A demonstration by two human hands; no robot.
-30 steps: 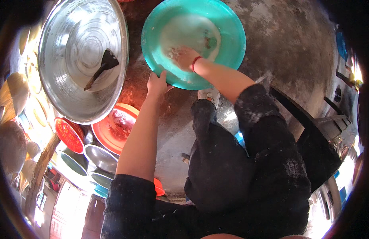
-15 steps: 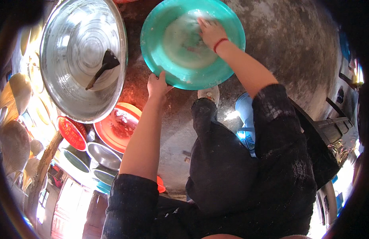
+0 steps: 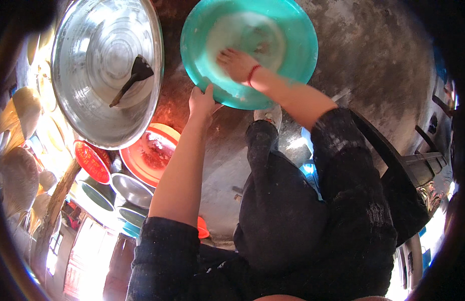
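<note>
A wide turquoise basin (image 3: pixel 303 42) is in front of me, with a whitish layer across its bottom; whether that is powder or cloudy liquid I cannot tell. My left hand (image 3: pixel 202 104) is closed on the near left part of its rim, thumb on top. Inside the basin, my right hand (image 3: pixel 237 66) lies palm down over the whitish layer, fingers stretched out and slightly blurred. A red bracelet (image 3: pixel 252 75) circles that wrist. Nothing shows in the right hand.
To the left stands a large metal basin (image 3: pixel 94 30) with a dark, wooden-handled scraper (image 3: pixel 140 70) in it. Red basins (image 3: pixel 142 165) and a grey bowl (image 3: pixel 132 190) sit nearer. Ladle-like scoops (image 3: pixel 19 175) line the far left. A dark chair-like frame (image 3: pixel 423 163) stands right.
My right hand has swept left and nearer across the basin's bottom. The basin sits slightly further right in view, with my left hand still on its rim.
</note>
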